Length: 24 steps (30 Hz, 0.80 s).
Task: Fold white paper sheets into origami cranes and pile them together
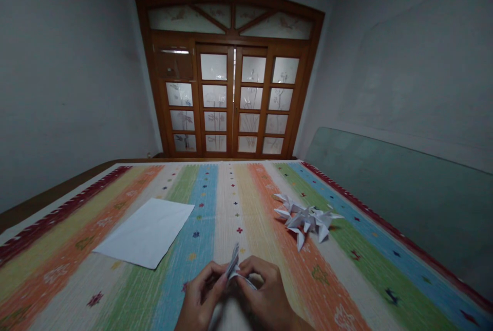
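Near the bottom centre, a small folded paper point(233, 264) is pinched between both hands. My left hand point(204, 292) grips its left side with thumb and fingertips. Thumb and forefinger of my right hand point(265, 287) hold its right side, where a narrow part sticks out. One pointed end of the paper stands up above the fingers. Several folded white paper pieces point(308, 216) with pointed ends lie in a cluster on the right. A flat white paper sheet point(146, 232) lies on the left.
A striped, multicoloured cloth point(231, 207) covers the table. A pale green panel point(404, 192) runs along the right side. Behind the table stand wooden doors point(234, 99) with glass panes, between two plain walls.
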Tool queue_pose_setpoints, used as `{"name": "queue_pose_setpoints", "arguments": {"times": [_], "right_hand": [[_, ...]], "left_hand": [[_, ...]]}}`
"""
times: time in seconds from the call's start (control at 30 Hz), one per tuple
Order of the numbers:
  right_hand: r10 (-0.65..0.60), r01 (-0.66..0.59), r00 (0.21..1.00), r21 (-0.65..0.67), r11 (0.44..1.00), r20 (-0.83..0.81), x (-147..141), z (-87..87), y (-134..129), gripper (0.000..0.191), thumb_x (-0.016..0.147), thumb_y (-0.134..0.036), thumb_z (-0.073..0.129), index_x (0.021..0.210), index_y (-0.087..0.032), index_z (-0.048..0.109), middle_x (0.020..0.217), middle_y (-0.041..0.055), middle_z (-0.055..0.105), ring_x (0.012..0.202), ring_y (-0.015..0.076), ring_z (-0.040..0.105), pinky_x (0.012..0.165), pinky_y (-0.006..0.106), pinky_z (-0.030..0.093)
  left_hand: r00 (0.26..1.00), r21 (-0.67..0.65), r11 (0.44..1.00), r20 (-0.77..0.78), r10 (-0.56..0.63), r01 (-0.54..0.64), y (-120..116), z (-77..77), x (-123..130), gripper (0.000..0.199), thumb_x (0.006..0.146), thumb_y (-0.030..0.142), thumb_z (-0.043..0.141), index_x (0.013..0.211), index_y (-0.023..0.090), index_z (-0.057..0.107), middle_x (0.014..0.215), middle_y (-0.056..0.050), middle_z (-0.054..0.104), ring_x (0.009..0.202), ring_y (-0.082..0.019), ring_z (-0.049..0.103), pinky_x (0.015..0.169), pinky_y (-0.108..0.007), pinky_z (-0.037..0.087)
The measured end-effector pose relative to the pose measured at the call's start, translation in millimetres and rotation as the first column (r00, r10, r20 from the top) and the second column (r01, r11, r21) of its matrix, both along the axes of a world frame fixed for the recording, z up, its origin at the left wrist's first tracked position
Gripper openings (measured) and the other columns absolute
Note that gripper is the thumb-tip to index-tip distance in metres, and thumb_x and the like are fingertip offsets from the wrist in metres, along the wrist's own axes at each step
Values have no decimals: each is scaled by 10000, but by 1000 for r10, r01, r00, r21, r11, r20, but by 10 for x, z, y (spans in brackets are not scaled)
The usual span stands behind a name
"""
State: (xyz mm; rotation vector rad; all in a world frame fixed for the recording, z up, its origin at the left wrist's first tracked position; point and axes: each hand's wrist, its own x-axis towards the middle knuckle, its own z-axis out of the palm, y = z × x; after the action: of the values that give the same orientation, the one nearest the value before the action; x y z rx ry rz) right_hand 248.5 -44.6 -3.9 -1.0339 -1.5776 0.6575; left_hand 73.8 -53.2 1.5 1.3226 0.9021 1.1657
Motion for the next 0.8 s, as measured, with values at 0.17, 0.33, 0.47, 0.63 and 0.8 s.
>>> {"name": "queue_pose_setpoints", "arguments": {"times": [0.17, 0.33, 0.47, 0.63, 0.8], "right_hand": [[78, -95, 990, -143, 985, -121, 28, 42, 10, 171, 796, -210, 692, 638, -180, 632, 717, 50, 720, 695, 191, 693, 655, 255, 518], [92, -122, 981, -174, 977, -171, 49, 30, 43, 139, 744, -199, 688, 621, -181, 624, 677, 33, 683, 664, 181, 661, 648, 256, 499], [93, -135, 979, -232, 963, -181, 45, 30, 54, 96, 705, -191, 668, 611, -174, 660, 663, 42, 695, 656, 190, 664, 641, 263, 504], [51, -103, 980, -268, 958, -194, 31, 84, 39, 70, 665, -163, 644, 619, -173, 696, 636, 39, 721, 639, 192, 682, 620, 248, 509], [43, -108, 973, -285, 953, -227, 28, 135, 37, 136, 639, -133, 624, 675, -179, 747, 685, 44, 765, 694, 208, 729, 672, 251, 544]], "left_hand": [[996, -29, 996, 33, -79, 80, 81, -33, -32, 412, 811, 584, 796, 887, 180, 776, 909, -80, 739, 904, -269, 684, 881, -374, 543], [994, 8, 999, 105, -32, 31, 179, -129, -26, 402, 642, 507, 944, 802, 188, 760, 961, -84, 713, 936, -277, 683, 793, -338, 560], [992, 54, 998, 117, -39, 33, 239, -188, -32, 413, 595, 484, 970, 734, 182, 726, 876, -40, 662, 864, -236, 673, 726, -289, 543], [998, 78, 996, 34, -54, 51, 198, -115, -47, 320, 765, 462, 871, 824, 185, 723, 910, -41, 649, 871, -223, 671, 758, -300, 549], [995, 154, 986, -77, -56, 68, 136, 11, -69, 186, 839, 358, 805, 863, 195, 720, 918, -43, 661, 905, -234, 678, 803, -317, 570]]}}
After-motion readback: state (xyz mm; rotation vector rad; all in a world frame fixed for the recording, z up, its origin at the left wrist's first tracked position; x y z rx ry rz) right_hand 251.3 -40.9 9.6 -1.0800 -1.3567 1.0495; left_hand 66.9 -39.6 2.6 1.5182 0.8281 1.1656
